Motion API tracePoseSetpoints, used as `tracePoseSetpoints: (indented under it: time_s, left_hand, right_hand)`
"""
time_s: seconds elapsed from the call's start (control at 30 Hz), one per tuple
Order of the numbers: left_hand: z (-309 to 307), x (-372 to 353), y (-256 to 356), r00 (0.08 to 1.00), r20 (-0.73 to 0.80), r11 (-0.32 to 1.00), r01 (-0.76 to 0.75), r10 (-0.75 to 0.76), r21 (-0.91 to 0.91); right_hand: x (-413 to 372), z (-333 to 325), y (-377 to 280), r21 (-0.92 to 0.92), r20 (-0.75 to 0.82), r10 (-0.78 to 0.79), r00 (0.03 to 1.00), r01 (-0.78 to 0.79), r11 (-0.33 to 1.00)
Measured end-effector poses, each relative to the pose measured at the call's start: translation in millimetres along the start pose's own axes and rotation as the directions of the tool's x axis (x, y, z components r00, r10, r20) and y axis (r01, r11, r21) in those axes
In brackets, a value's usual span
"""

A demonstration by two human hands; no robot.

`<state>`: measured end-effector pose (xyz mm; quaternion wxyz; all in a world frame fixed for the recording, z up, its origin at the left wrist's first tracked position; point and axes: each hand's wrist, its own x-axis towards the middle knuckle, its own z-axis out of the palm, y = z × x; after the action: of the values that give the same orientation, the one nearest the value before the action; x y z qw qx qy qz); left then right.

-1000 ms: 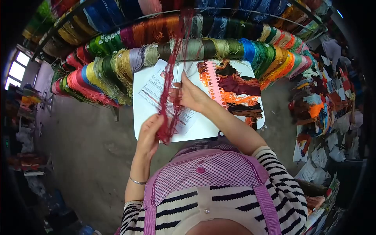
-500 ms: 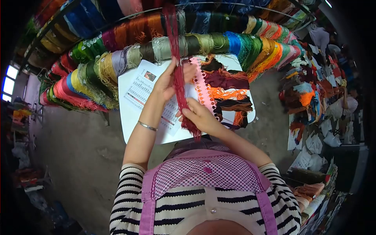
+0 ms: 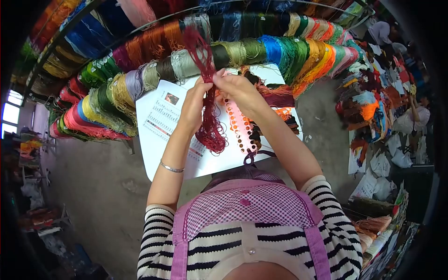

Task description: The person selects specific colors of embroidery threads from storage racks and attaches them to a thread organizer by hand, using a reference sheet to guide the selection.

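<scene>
A dark red skein of thread (image 3: 211, 133) hangs over the white board, its upper strands running up past the thread rack and its lower end dangling in a loose loop. My left hand (image 3: 193, 105) is closed around the skein on its left side. From the right, my right hand (image 3: 237, 91) pinches the skein near its middle, fingertips almost touching those of the left. Below my right hand lies a pink strip with punched holes (image 3: 238, 123), partly hidden, with orange, black and maroon threads tied along it. A printed sheet with a small picture (image 3: 161, 112) lies left of my left hand.
The white board (image 3: 175, 173) lies under the hands. Beyond it, racks carry rows of coloured skeins (image 3: 184, 63), curving round both sides. Piles of thread (image 3: 371, 105) and a co-worker (image 3: 413, 119) are at the right. A window (image 3: 11, 112) is far left.
My right hand has moved up from the lower skein to meet my left hand. The skein's lower end now hangs free. The pink strip appears lower, partly uncovered.
</scene>
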<state>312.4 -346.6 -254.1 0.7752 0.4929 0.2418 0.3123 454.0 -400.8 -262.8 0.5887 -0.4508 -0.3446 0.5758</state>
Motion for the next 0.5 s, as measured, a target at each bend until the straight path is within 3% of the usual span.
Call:
tracePoseSetpoints:
  time_s: [0.07, 0.1, 0.2, 0.27, 0.33, 0.5]
  left_hand:
    - [-3.0, 1.7, 0.1, 0.993, 0.03, 0.984, -0.114, 0.111, 0.139]
    - [0.8, -1.2, 3.5, 0.997, -0.016, 0.997, -0.078, 0.079, 0.016]
    - [-1.4, -1.7, 10.2, 0.999, -0.042, 0.997, -0.009, 0.005, -0.083]
    - [7.4, -7.1, 15.9, 0.995, -0.09, 0.998, 0.031, -0.035, -0.047]
    - [9.7, -6.8, 14.4, 0.989, -0.126, 0.994, -0.069, 0.079, 0.088]
    - [5.7, -6.3, 16.6, 0.989, -0.147, 0.997, -0.032, 0.022, -0.072]
  right_hand:
    - [-2.6, 0.4, 1.1, -0.013, 0.012, -0.02, 1.0, 0.02, 1.0]
    - [-3.3, -1.7, 4.1, -0.024, 0.015, -0.061, 0.998, 0.062, 0.998]
    - [-8.9, -6.1, 5.0, -0.073, 0.005, -0.104, 0.995, 0.104, 0.992]
    - [-16.0, -5.3, 1.7, -0.081, -0.005, -0.097, 0.995, 0.096, 0.992]
    - [-20.7, -3.6, -1.8, -0.083, -0.033, -0.113, 0.993, 0.11, 0.99]
    - [-28.3, -1.9, -8.8, -0.081, -0.096, -0.147, 0.984, 0.14, 0.987]
